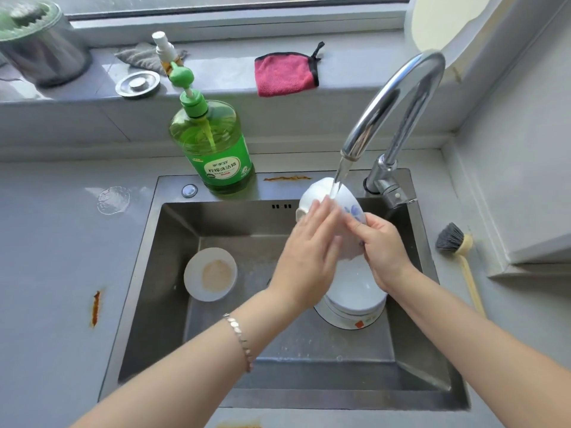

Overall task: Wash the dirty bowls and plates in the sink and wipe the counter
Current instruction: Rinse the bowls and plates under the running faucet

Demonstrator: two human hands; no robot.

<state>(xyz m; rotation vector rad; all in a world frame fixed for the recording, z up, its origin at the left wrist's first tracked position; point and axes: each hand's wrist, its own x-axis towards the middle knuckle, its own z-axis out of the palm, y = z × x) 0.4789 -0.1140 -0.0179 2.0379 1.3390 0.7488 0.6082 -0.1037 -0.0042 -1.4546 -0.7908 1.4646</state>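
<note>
Steel sink [173,242]: right grip [383,251] holds bowl [318,193] under tap [398,97], left grip [309,251] flat against it; dirty dish [211,274] beside.

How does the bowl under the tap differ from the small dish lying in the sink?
The bowl is held tipped under the running water, the right hand gripping it and the left hand flat on it; the small dish lies flat on the sink floor, untouched. The bowl bears a blue pattern; the small dish is plain, with a tan smear. Both are white.
</note>
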